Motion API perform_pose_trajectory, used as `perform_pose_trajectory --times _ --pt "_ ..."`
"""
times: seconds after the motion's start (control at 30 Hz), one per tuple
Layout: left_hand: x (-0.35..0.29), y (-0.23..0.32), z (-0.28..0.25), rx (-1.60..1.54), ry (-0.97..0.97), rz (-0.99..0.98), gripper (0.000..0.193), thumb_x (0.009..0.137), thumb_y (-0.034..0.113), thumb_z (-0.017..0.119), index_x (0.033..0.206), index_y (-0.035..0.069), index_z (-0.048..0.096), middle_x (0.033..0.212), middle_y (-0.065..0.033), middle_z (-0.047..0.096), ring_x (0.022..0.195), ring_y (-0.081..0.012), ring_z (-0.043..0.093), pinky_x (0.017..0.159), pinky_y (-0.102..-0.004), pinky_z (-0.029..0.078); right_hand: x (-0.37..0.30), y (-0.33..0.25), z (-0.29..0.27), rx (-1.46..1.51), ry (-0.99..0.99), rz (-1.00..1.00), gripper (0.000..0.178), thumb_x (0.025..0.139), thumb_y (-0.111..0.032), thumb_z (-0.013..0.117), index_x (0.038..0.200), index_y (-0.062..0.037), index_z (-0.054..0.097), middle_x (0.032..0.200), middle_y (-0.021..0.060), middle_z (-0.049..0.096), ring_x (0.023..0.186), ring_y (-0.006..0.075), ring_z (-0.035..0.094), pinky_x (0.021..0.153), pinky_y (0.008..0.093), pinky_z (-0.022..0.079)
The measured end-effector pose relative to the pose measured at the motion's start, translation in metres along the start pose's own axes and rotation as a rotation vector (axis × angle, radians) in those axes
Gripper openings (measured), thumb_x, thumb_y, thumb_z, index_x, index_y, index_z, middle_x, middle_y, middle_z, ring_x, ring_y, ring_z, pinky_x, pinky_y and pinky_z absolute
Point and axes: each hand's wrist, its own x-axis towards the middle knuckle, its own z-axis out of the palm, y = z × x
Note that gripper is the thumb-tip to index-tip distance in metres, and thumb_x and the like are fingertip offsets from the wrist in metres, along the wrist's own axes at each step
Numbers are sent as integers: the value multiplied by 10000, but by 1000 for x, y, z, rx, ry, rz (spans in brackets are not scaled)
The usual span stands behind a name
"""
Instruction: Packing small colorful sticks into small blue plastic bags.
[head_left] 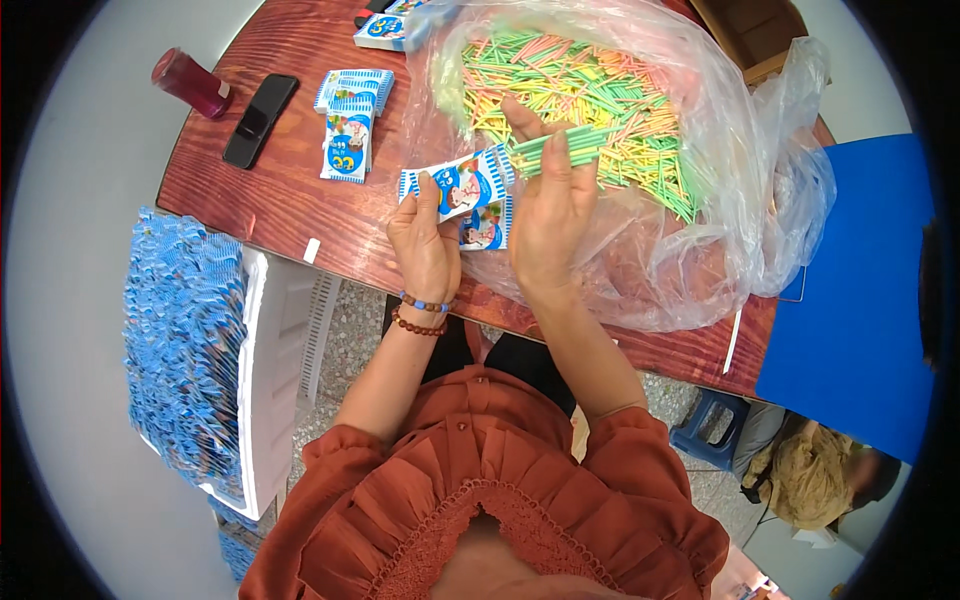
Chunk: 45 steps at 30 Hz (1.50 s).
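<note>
My left hand (426, 240) pinches a small blue and white packet (466, 185) between thumb and fingers, its striped end toward my right hand. Another like packet (486, 228) shows just under it, partly covered. In my right hand (552, 215) is a small bundle of thin green sticks (562, 150), gripped between thumb and fingers, their left ends close to the packet's striped end. Whether any stick is inside the packet I cannot tell. Beyond my right hand, a large clear plastic bag (720, 250) lies spread around a heap of green, yellow and pink sticks (620, 85).
Left on the red-brown wooden table (285, 205) are stacked packets (347, 140), a black phone (260, 120) and a dark red jar (190, 83). A white crate (262, 380) full of blue packets stands at the left. A blue stool (710, 430) and another person (815, 470) are lower right.
</note>
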Motion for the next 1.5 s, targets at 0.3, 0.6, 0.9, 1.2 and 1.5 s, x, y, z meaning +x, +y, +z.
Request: perform_pose_trajectory --times 0.3,0.6,0.9,1.2,1.5 --pt "-3 -2 4 -39 85 92 191 973 192 560 885 37 628 883 -25 657 781 -77 614 674 -253 528 -12 10 16 -119 103 -42 302 1025 -205 410 1186 30 511 1194 164 606 1067 148 559 915 290 434" --pt "2 -7 -1 -137 65 141 168 975 180 552 1002 26 614 953 -37 649 844 -96 616 748 -270 533 -18 27 16 -184 50 -8 368 1021 -231 423 1260 39 496 1296 149 545 1138 158 517 969 306 411" --pt "17 -1 -10 -414 -61 -140 330 977 260 532 1212 29 523 1200 -108 602 1089 -217 588 961 -392 477 -1 27 10 -511 -378 -39 484 1015 -272 412 1376 50 395 1400 182 452 1289 237 431 1070 353 327" --pt "29 18 -23 -617 -70 -147 361 965 292 545 1240 58 529 1217 -70 599 1132 -189 551 1028 -364 417 -3 41 17 -473 -448 135 361 989 -136 495 1307 36 496 1178 93 616 1065 117 565 936 272 437" --pt "34 39 -34 -541 -18 -5 340 971 266 542 1215 28 531 1196 -80 605 1092 -209 577 988 -389 449 18 48 28 -598 -494 168 153 912 -86 602 965 25 692 833 27 677 792 68 601 723 207 475"
